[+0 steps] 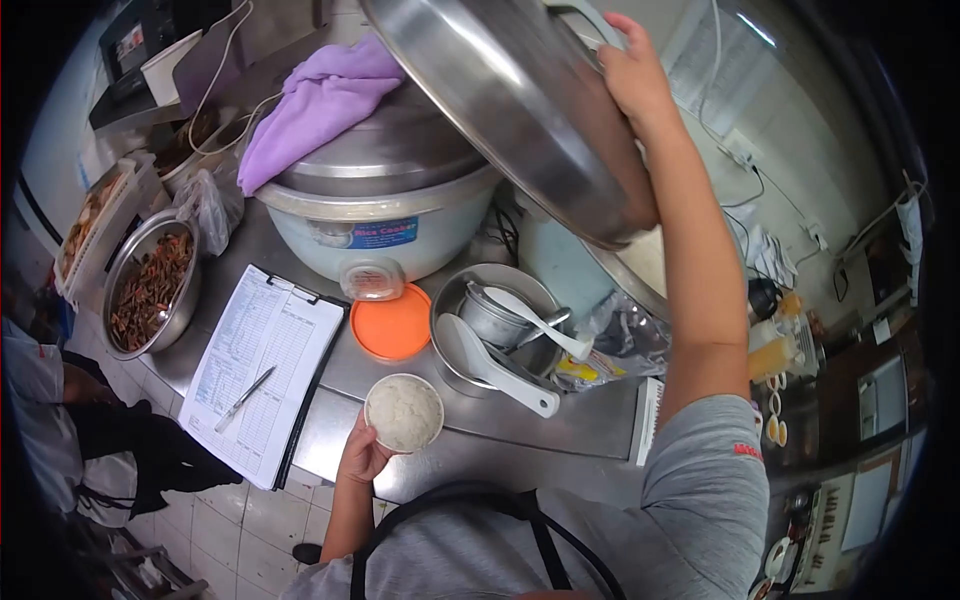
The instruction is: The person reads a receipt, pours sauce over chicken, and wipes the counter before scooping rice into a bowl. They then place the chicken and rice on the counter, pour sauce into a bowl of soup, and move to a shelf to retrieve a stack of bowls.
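My left hand [365,455] is closed around the side of a small bowl of white rice [403,412], held low at the counter's front edge. My right hand [637,75], raised at the upper right, grips the handle of a large steel rice cooker lid [520,95]. The lid is tilted up. Beneath it, partly hidden by the lid and my arm, is an open rice cooker [560,255] with pale contents showing. A steel basin [440,305] between bowl and cooker holds a small metal pot [490,318], a white rice paddle [530,402] and another white utensil [540,328].
A lidded rice cooker [310,225] with a purple cloth [330,95] stands at the back. Left of the basin lie an orange lid [390,325] and a clipboard [250,360] with a pen [245,397]. A steel bowl of brown food [155,280] is farther left, near another person [110,440].
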Tool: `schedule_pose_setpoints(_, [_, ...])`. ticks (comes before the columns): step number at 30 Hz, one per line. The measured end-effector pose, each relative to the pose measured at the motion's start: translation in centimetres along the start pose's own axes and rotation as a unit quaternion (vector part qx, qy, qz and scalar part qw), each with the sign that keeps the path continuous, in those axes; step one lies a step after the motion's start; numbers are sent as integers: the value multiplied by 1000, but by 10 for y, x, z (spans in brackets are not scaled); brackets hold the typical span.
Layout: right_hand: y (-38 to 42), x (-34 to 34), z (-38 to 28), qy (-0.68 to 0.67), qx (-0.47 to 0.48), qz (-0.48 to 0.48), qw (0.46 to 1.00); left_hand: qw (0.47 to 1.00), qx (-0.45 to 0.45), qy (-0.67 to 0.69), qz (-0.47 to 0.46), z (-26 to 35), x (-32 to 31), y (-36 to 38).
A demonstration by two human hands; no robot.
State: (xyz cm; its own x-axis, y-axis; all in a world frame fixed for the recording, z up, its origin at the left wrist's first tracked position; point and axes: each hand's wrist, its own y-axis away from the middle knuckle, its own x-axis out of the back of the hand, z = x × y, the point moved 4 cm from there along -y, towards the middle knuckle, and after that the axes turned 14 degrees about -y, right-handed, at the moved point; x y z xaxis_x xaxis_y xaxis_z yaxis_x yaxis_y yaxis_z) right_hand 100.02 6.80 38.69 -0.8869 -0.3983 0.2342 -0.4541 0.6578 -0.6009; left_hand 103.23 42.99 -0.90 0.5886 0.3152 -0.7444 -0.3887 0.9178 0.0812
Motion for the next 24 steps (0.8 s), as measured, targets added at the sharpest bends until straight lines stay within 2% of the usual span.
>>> schedule_pose_setpoints(3, [18,63,25,146,80,34,985,1000,0,-6,-11,1,-3,1])
schedule_pose_setpoints(9, [42,172,150,312,-110,68,941,999,7,-6,-34,0,-4,1])
schedule_pose_setpoints(13, [55,171,147,385,-199,79,898,1000,3,-16,-16,-5,2,4])
schedule_pose_setpoints(15, [61,168,142,364,-213,87,902,999,-3,-34,2,-8,6,7])
schedule_pose_setpoints(17, [63,166,146,353,-183,113,911,998,10,-58,6,-14,14,9])
schedule_pose_setpoints(18, [67,165,140,366,-166,113,909,998,23,-47,41,-17,21,11])
schedule_pose_setpoints(19, [74,164,121,369,-224,55,901,997,29,-53,41,-17,24,13])
schedule_pose_setpoints(20, [77,162,118,432,-225,-31,873,997,28,-59,40,-19,29,13])
schedule_pose_setpoints(21, [88,160,109,441,-189,38,876,997,24,-75,22,-18,28,13])
schedule_pose_setpoints(22, [98,156,101,469,-143,48,870,995,19,-95,25,-17,29,13])
schedule_pose_setpoints(24, [127,153,85,395,64,152,904,993,24,-113,25,-16,27,13])
